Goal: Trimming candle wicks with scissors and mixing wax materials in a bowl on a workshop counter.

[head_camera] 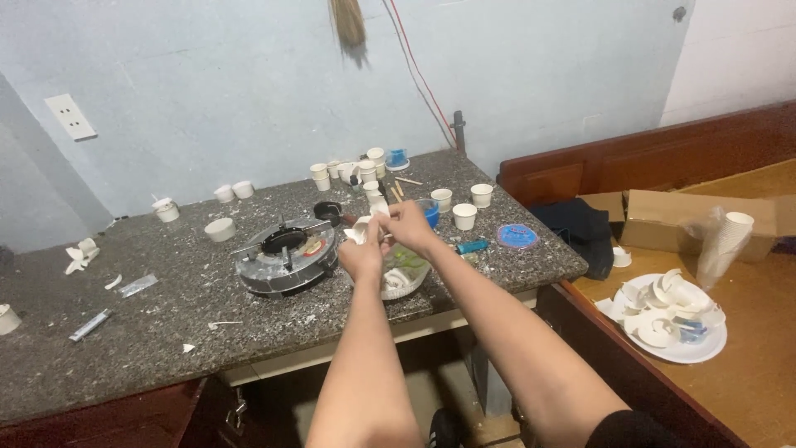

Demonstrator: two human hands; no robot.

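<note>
Gripping a small white paper cup (371,222) between them, the left hand (361,255) and the right hand (408,226) are drawn close together above the granite counter (166,315), fingers closed on the cup from either side. The cup appears crumpled or torn; its exact condition cannot be told at this size. It sits in the air directly over a clear bowl (401,278) holding white pieces, just right of the round gas burner (283,255).

Observations on handling: thin paper of this kind will likely give way unevenly, so a firm pinch close to the working edge, with both hands kept over the bowl, looks advisable so that loose pieces fall inside it. Upright white cups (464,216) stand near on the right, beside a blue cup (430,213); elbows should stay clear of them. Further right, well apart, a white plate (705,351) bears a heap of similar white scraps.
</note>
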